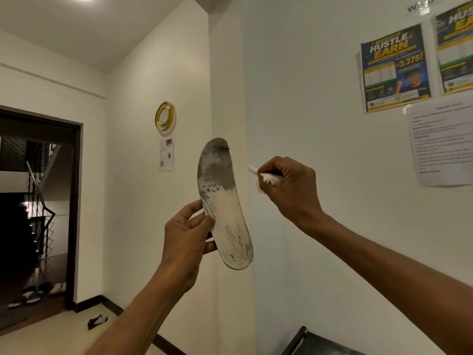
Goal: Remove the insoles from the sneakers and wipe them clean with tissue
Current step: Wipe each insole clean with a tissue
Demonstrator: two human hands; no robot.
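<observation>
At the far left, a dark-framed doorway [74, 201] opens on a staircase, with pale sandals [33, 294] on the floor inside it. A round gold ring ornament [164, 116] hangs on the cream wall. Lower down, the left hand [186, 242] holds a worn white foam insole [222, 201], stained grey toward the toe, upright in the air. Its grip pinches the insole's left edge, thumb on the printed face. Just right of the insole and not touching it, the right hand [291, 190] has its grip curled round a crumpled white tissue [268, 178]. Blue and yellow posters [395, 69] hang on the wall further right.
</observation>
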